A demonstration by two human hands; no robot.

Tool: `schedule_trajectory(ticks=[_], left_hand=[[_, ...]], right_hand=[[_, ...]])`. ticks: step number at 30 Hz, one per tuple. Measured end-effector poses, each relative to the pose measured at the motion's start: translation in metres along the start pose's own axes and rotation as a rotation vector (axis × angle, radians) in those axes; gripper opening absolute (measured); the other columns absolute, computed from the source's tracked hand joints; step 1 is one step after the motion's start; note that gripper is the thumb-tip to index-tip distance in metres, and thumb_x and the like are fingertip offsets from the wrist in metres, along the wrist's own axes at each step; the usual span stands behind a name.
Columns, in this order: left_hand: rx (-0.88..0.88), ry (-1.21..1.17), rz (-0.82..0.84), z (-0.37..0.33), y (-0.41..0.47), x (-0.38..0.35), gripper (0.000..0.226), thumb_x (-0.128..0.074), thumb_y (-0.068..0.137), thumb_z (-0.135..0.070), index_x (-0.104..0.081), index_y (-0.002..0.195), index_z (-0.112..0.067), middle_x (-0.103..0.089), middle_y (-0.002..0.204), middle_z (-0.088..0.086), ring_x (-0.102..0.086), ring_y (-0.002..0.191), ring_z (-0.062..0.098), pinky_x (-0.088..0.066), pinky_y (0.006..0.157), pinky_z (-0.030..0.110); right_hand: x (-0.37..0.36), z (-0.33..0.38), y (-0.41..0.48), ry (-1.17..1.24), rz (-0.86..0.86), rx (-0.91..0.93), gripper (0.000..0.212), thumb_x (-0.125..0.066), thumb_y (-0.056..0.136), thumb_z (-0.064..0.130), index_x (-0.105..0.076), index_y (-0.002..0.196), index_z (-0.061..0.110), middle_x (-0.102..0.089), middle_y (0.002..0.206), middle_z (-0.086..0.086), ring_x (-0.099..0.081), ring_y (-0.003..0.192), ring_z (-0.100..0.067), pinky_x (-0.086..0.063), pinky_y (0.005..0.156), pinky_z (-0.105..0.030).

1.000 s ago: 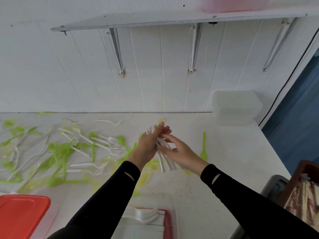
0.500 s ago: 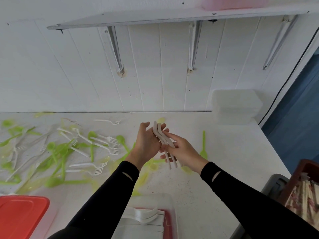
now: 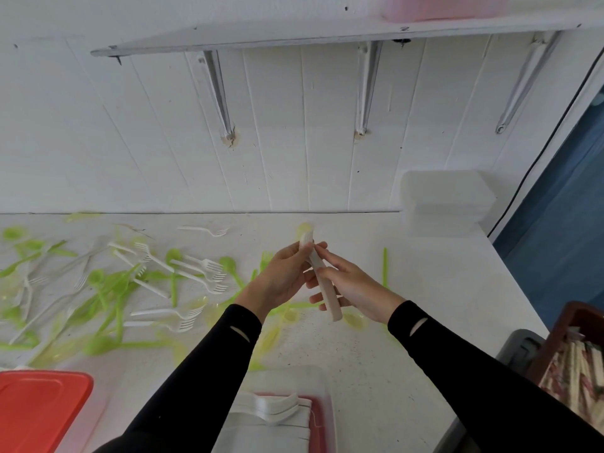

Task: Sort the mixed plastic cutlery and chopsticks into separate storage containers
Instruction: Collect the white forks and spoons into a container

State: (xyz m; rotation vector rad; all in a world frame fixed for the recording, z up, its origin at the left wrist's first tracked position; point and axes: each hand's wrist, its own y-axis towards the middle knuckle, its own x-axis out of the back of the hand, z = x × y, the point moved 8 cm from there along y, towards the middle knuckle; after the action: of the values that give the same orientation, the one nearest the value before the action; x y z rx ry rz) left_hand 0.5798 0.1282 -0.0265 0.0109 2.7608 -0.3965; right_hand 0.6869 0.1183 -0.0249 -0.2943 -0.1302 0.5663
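Note:
Both hands hold a stacked bundle of white plastic forks (image 3: 327, 289) above the white table (image 3: 425, 289). My left hand (image 3: 284, 276) pinches the tine end at the top. My right hand (image 3: 353, 286) grips the handles lower down. Loose white forks (image 3: 202, 269) and green spoons (image 3: 111, 289) lie scattered over the left half of the table. A clear container with stacked white cutlery (image 3: 277, 410) sits at the near edge under my arms. A brown box of wrapped chopsticks (image 3: 578, 371) stands at the lower right.
A red lid (image 3: 39, 407) lies at the near left. A stack of clear containers (image 3: 447, 201) stands at the back right against the wall. One green spoon (image 3: 385, 266) lies right of my hands. A shelf on brackets (image 3: 327, 40) hangs overhead.
The fanned forks have been squared into one tight stack. My left hand moved from an open palm beside them to pinching the tine end.

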Motion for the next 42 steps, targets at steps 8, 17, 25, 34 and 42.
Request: schedule_trajectory(ticks=[8,17,25,34,42], left_hand=[[-0.089,-0.290,-0.162,-0.005,0.011,0.021,0.022,-0.042,0.105,-0.013,-0.056,0.104,0.004,-0.059,0.112,0.013,-0.062,0.114,0.030,-0.049,0.100,0.051],[-0.082,-0.185,-0.024,-0.004,0.005,0.008,0.019,-0.048,0.098,0.003,-0.057,0.115,-0.002,-0.062,0.127,0.013,-0.060,0.119,0.024,-0.055,0.094,0.033],[-0.222,-0.111,-0.054,-0.035,-0.017,0.010,0.021,-0.051,0.098,0.000,-0.059,0.117,-0.004,-0.066,0.113,0.008,-0.067,0.104,0.020,-0.059,0.080,0.031],[-0.278,0.153,0.040,-0.073,-0.131,0.016,0.027,-0.057,0.090,-0.015,-0.059,0.111,0.002,-0.064,0.122,-0.003,-0.069,0.102,0.024,-0.057,0.086,0.034],[-0.128,0.671,0.138,-0.027,-0.191,0.036,0.023,-0.057,0.099,-0.020,-0.065,0.120,-0.020,-0.064,0.118,0.004,-0.067,0.108,0.022,-0.054,0.096,0.042]], right_hand=[[0.007,0.006,0.002,-0.400,-0.219,0.210,0.056,-0.062,0.095,0.029,-0.039,0.147,0.029,-0.058,0.116,0.005,-0.064,0.097,-0.015,-0.054,0.080,-0.025],[0.034,0.001,0.008,-0.315,-0.377,0.191,0.032,-0.071,0.089,0.025,-0.059,0.118,0.022,-0.072,0.097,0.005,-0.066,0.084,-0.005,-0.045,0.066,-0.011],[0.021,0.011,0.001,-0.145,-0.206,0.171,0.044,-0.050,0.094,0.058,-0.052,0.124,0.026,-0.070,0.106,0.004,-0.070,0.095,-0.016,-0.056,0.081,-0.031],[0.004,0.003,-0.006,-0.203,-0.113,0.089,0.033,-0.039,0.104,0.042,-0.063,0.110,0.020,-0.067,0.108,-0.003,-0.067,0.079,-0.015,-0.053,0.076,-0.032],[-0.025,-0.007,-0.023,-0.429,-0.023,0.117,0.027,-0.051,0.099,0.037,-0.064,0.109,0.016,-0.069,0.103,0.001,-0.068,0.077,-0.014,-0.053,0.073,-0.030]])
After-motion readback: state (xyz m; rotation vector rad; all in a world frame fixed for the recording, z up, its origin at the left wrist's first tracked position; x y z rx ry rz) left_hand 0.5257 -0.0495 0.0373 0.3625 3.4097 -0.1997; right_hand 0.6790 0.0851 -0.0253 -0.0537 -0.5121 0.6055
